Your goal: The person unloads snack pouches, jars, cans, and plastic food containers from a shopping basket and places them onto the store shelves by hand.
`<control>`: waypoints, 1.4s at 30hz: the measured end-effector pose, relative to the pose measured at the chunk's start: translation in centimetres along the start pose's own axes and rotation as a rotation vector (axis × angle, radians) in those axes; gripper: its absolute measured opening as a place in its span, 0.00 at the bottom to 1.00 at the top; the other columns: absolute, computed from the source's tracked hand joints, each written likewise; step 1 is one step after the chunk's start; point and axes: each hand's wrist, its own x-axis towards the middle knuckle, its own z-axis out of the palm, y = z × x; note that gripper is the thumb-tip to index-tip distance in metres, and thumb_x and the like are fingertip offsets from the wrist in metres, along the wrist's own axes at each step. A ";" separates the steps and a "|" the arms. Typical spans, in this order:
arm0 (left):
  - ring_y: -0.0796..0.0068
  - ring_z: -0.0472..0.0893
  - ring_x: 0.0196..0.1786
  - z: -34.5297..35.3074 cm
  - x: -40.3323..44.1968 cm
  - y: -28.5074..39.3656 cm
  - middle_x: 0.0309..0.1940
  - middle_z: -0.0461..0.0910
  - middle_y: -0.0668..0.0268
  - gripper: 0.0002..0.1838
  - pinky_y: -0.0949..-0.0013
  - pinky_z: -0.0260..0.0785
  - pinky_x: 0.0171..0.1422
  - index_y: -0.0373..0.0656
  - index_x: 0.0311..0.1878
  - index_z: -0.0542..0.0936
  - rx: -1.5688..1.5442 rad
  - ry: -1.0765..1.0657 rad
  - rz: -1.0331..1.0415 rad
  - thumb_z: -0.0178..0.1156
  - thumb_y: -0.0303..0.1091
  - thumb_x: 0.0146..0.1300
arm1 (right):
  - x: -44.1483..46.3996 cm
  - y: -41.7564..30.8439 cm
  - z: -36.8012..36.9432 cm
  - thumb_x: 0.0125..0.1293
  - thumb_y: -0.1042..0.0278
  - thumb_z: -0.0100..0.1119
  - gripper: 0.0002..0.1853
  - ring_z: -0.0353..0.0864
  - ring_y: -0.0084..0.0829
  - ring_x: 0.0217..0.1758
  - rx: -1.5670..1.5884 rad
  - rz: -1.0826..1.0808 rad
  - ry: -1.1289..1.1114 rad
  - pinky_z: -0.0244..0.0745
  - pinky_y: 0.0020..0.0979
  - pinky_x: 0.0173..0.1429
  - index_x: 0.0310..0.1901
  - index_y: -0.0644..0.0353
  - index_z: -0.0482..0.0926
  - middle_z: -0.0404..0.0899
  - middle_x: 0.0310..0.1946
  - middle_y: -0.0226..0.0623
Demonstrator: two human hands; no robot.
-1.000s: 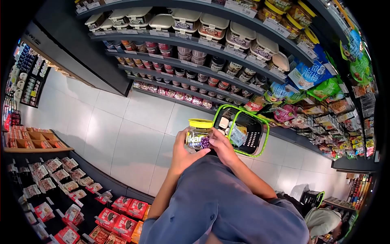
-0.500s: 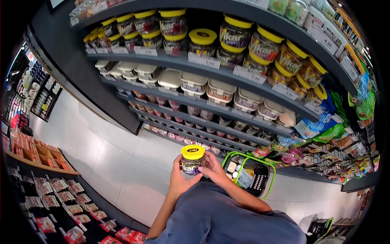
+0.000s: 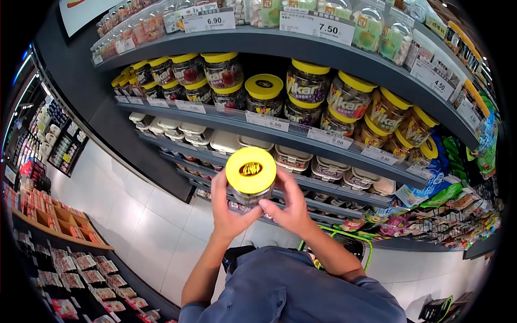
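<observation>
A clear jar with a round yellow lid (image 3: 251, 170) is held upright between both my hands in front of the shelves. My left hand (image 3: 226, 207) wraps its left side, and my right hand (image 3: 288, 204) grips the right side with the thumb across the lower front. The lid faces up toward me and the label is mostly out of sight. Beyond it, several similar yellow-lidded jars (image 3: 350, 94) stand stacked along a dark shelf (image 3: 215, 114). A single low jar (image 3: 264, 94) stands between taller stacks there.
Pale lidded tubs (image 3: 293, 157) line the shelf below. A green-rimmed shopping basket (image 3: 369, 253) is at floor level to my right, partly hidden by my arm. Bagged snacks (image 3: 431, 185) hang at right. Another display with packets (image 3: 70, 264) stands at lower left.
Both hands have raised the jar and brought it nearer the jar shelf, so its lid looks larger. The view has tilted up, showing more of the top shelf.
</observation>
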 end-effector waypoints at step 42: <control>0.58 0.79 0.56 4.4 17.2 -0.5 0.57 0.75 0.54 0.38 0.61 0.73 0.53 0.35 0.65 0.72 0.009 0.208 0.164 0.76 0.43 0.55 | 13.0 -1.4 2.6 0.65 0.71 0.62 0.43 0.60 0.49 0.77 -0.097 -0.016 0.386 0.56 0.42 0.78 0.74 0.76 0.48 0.59 0.71 0.63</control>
